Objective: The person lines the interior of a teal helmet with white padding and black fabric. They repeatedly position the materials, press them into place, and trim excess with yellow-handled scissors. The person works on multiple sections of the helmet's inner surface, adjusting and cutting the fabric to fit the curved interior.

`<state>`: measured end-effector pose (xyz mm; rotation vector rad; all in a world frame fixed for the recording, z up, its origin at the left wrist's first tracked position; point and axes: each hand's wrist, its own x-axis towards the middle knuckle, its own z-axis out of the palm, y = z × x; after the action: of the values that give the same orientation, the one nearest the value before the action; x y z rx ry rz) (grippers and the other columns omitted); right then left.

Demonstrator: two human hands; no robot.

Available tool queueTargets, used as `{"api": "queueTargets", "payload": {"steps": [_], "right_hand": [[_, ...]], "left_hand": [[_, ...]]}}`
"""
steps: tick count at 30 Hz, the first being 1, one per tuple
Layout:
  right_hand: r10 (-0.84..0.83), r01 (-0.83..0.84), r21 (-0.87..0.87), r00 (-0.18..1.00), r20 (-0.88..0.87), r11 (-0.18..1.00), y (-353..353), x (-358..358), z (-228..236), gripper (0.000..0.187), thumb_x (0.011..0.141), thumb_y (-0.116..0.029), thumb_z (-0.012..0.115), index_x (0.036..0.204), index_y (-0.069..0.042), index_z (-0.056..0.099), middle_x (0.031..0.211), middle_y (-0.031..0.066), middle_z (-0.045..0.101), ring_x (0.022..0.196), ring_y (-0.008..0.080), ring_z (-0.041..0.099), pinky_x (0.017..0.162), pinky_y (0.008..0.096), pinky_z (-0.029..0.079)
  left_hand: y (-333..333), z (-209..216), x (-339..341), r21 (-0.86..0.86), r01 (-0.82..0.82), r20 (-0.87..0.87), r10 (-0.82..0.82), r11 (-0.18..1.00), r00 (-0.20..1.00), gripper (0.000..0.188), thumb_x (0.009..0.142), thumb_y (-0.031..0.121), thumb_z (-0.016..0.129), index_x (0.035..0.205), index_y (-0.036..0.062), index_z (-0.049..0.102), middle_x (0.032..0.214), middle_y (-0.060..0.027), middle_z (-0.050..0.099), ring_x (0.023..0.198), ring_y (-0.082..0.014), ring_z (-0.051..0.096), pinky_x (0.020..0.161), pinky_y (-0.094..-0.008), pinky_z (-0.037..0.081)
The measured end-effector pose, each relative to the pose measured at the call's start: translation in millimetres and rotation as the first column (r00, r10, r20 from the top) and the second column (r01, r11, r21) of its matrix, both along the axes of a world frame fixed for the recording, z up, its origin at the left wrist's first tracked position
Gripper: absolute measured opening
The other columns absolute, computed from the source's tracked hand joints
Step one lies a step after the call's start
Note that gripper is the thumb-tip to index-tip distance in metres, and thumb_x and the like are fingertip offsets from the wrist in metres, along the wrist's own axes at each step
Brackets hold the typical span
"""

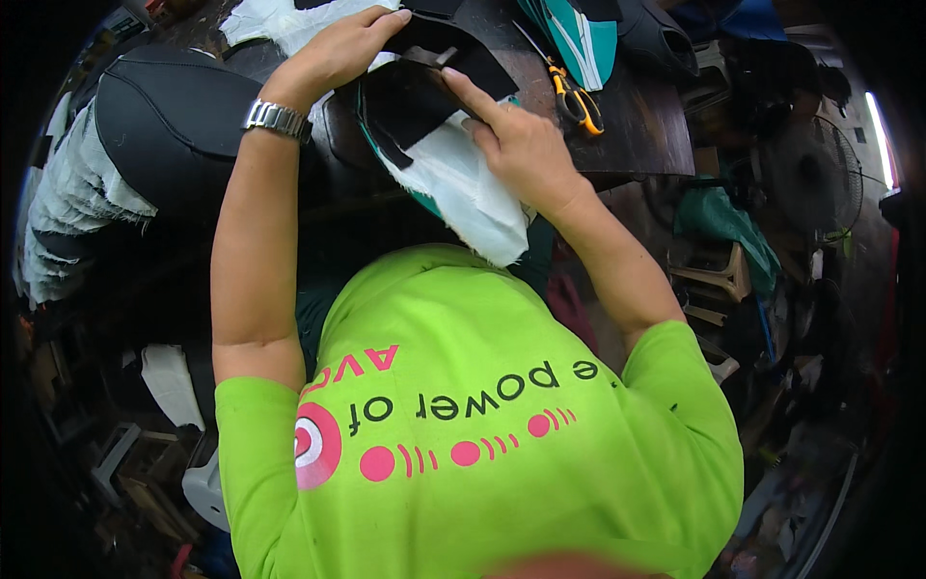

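Note:
A black curved cover piece [405, 101] with white fabric backing [463, 183] and a teal edge lies at the table's near edge in front of me. My left hand [338, 53], a metal-band watch on its wrist, reaches over the piece's far left side, its visible fingers stretched out. My right hand [521, 145] lies on the right side. Its index finger is stretched onto the black material and its thumb is apart, near the white fabric; the other fingers are curled. By the index fingertip shows a small greyish part [439, 58], too unclear to name.
Yellow-and-black handled scissors [577, 101] lie on the dark table [646, 135] beside teal and white pieces [586, 43]. A large black cover with white backing [178, 106] stands at left. A fan [810, 174] and a chair [714, 275] are at right.

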<state>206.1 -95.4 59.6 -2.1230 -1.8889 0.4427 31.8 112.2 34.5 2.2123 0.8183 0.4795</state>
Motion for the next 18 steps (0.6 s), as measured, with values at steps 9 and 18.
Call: {"api": "queueTargets", "payload": {"steps": [9, 18], "right_hand": [[-0.031, 0.025, -0.100, 0.998, -0.056, 0.995, -25, 7, -2, 0.055, 0.097, -0.012, 0.067, 0.150, -0.021, 0.055, 0.124, 0.0183, 0.072, 0.109, 0.0305, 0.073, 0.094, 0.0355, 0.055], [0.011, 0.012, 0.214, 0.994, -0.105, 0.977, -61, 18, -25, 0.064, 0.099, -0.020, 0.065, 0.155, -0.040, 0.045, 0.089, 0.0169, 0.067, 0.077, 0.0374, 0.069, 0.070, 0.0457, 0.057]], "left_hand": [[19, 6, 8, 0.194, 0.059, -0.211, -0.017, 0.979, 0.977, 0.055, 0.110, 0.046, 0.043, 0.140, 0.0035, 0.060, 0.135, -0.0202, 0.067, 0.123, -0.0368, 0.064, 0.107, -0.0399, 0.047], [6, 20, 50, 0.369, 0.067, -0.457, 0.118, 0.927, 0.882, 0.059, 0.108, 0.050, 0.042, 0.145, 0.0067, 0.058, 0.139, -0.0237, 0.063, 0.130, -0.0417, 0.059, 0.112, -0.0446, 0.045]]}}
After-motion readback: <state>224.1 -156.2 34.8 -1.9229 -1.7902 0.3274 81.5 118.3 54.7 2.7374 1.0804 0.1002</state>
